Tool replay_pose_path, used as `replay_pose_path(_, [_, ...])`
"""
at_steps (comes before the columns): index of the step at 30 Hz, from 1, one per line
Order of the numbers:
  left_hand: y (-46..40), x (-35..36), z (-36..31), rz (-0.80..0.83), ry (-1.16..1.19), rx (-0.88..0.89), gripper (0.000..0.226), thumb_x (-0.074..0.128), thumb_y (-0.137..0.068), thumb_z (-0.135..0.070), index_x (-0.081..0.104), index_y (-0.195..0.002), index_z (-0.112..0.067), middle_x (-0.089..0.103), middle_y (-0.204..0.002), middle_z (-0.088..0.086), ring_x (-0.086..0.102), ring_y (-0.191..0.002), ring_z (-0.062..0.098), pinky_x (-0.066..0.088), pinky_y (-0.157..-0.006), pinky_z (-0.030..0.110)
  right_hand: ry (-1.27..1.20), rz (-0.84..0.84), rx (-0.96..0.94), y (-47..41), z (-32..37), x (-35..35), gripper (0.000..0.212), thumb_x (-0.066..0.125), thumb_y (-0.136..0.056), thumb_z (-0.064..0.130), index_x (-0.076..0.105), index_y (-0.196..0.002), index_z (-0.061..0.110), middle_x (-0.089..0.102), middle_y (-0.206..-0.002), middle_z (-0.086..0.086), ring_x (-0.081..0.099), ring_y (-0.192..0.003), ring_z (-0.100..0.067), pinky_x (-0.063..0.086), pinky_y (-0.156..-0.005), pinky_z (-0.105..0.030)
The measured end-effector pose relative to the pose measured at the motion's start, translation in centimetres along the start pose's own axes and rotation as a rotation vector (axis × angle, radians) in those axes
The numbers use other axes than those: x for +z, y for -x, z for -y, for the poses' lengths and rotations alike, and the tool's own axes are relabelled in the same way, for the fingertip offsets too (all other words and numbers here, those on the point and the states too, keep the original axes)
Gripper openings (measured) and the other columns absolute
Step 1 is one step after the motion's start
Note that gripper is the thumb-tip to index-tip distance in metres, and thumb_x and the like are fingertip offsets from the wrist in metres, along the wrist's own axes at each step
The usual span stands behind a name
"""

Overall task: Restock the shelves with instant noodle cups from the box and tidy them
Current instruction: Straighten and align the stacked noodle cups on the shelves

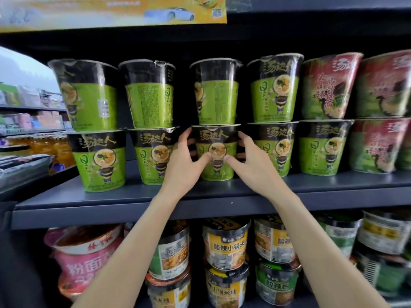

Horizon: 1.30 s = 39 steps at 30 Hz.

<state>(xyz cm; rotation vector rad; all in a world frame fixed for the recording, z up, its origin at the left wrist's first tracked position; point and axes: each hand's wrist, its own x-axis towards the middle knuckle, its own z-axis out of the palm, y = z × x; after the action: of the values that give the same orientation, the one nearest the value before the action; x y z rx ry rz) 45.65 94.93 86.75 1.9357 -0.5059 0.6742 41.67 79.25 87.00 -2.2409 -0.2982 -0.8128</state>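
Both hands cover the sides of the centre green cup (214, 152); left hand (185, 162) fingers (185, 135) go behind its left side, tips hidden. Right hand (251, 161) does the same on the right & blocks part of the next green cup (274, 147). Forearms mask bits of the lower-shelf tubs (226, 243).

Red cup at far right (385, 85) cut off by frame edge, print blurred. Orange banner (111, 10) cut off at top, text unreadable. Background aisle shelves at left (31, 116) too blurry to ID goods. Bottom tubs (226, 290) cut off by lower edge.
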Motion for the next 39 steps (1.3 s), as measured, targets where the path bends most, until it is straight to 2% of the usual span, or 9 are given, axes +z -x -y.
replay_pose_path(3, [-0.1, 0.3, -0.2, -0.029, -0.060, 0.029, 0.077, 0.068, -0.083, -0.035, 0.025, -0.146, -0.023, 0.047, -0.137, 0.000, 0.057, -0.109, 0.013, 0.045, -0.088, 0.030, -0.032, 0.042, 0.053, -0.3, -0.2, -0.7, 0.074, 0.055, -0.093, 0.035, 0.013, -0.152, 0.018, 0.047, -0.141, -0.006, 0.052, -0.118, -0.022, 0.035, -0.081, -0.020])
replay_pose_path(11, [0.2, 1.0, -0.9, -0.079, -0.220, 0.074, 0.077, 0.069, -0.082, -0.035, 0.026, -0.144, -0.022, 0.048, -0.134, 0.002, 0.058, -0.100, 0.010, 0.046, -0.082, 0.030, -0.001, 0.072, 0.040, -1.1, -0.5, -1.3, 0.076, 0.054, -0.093, 0.036, 0.012, -0.152, 0.015, 0.056, -0.127, -0.009, 0.051, -0.088, -0.011, 0.035, -0.070, -0.023])
replay_pose_path(15, [0.3, 1.1, -1.1, -0.085, -0.252, 0.076, 0.077, 0.069, -0.082, -0.035, 0.025, -0.144, -0.021, 0.048, -0.135, 0.001, 0.056, -0.096, 0.008, 0.043, -0.078, 0.027, -0.004, 0.066, 0.042, -1.2, -0.9, -1.2, 0.076, 0.056, -0.092, 0.034, 0.012, -0.152, 0.014, 0.052, -0.137, -0.008, 0.052, -0.119, -0.025, 0.037, -0.085, -0.025])
replay_pose_path(19, [0.4, 0.8, -1.1, -0.079, -0.272, 0.071, 0.078, 0.067, -0.083, -0.038, 0.023, -0.146, -0.021, 0.046, -0.137, 0.001, 0.056, -0.100, 0.009, 0.046, -0.081, 0.029, -0.021, 0.088, 0.036, -1.1, -1.1, -1.2, 0.076, 0.056, -0.093, 0.033, 0.011, -0.152, 0.014, 0.046, -0.143, -0.007, 0.046, -0.128, -0.024, 0.034, -0.089, -0.023])
replay_pose_path(24, [1.0, -0.2, -2.2, -0.150, -0.200, 0.121, 0.071, 0.058, -0.089, -0.039, 0.021, -0.148, -0.023, 0.041, -0.142, 0.001, 0.050, -0.117, 0.011, 0.044, -0.097, 0.034, 0.001, 0.008, -0.024, -0.6, -1.1, -1.5, 0.075, 0.056, -0.092, 0.035, 0.014, -0.152, 0.017, 0.045, -0.144, -0.005, 0.048, -0.126, -0.022, 0.039, -0.100, -0.032])
replay_pose_path(28, [0.6, -0.9, -2.8, -0.151, -0.105, 0.095, 0.067, 0.055, -0.092, -0.037, 0.021, -0.148, -0.024, 0.041, -0.145, -0.002, 0.049, -0.122, 0.011, 0.040, -0.103, 0.034, 0.003, 0.004, -0.044, -0.3, -0.5, -1.6, 0.073, 0.054, -0.094, 0.033, 0.012, -0.152, 0.019, 0.049, -0.138, -0.007, 0.056, -0.113, -0.022, 0.041, -0.089, -0.029])
replay_pose_path(32, [0.2, -0.6, -2.3, -0.034, 0.023, -0.007, 0.066, 0.057, -0.092, -0.030, 0.024, -0.148, -0.022, 0.045, -0.143, -0.003, 0.051, -0.116, 0.004, 0.035, -0.092, 0.020, 0.061, -0.002, -0.075, -0.1, 0.0, -1.1, 0.073, 0.054, -0.093, 0.035, 0.012, -0.152, 0.020, 0.050, -0.137, -0.008, 0.055, -0.115, -0.024, 0.044, -0.093, -0.034])
replay_pose_path(37, [0.2, -0.5, -1.6, -0.024, 0.027, 0.021, 0.063, 0.059, -0.091, -0.023, 0.029, -0.146, -0.021, 0.046, -0.142, -0.004, 0.052, -0.111, 0.000, 0.035, -0.083, 0.007, 0.093, -0.027, -0.095, 0.3, -0.1, -0.9, 0.070, 0.053, -0.094, 0.035, 0.013, -0.151, 0.023, 0.049, -0.135, -0.006, 0.057, -0.108, -0.021, 0.047, -0.091, -0.038])
replay_pose_path(39, [0.3, -0.6, -1.7, -0.021, 0.008, 0.028, 0.064, 0.059, -0.091, -0.023, 0.027, -0.147, -0.021, 0.044, -0.144, -0.004, 0.050, -0.115, 0.002, 0.035, -0.085, 0.010, 0.116, -0.059, -0.116, 0.5, -0.2, -1.0, 0.068, 0.053, -0.094, 0.034, 0.016, -0.150, 0.023, 0.049, -0.135, -0.004, 0.057, -0.108, -0.021, 0.047, -0.091, -0.040])
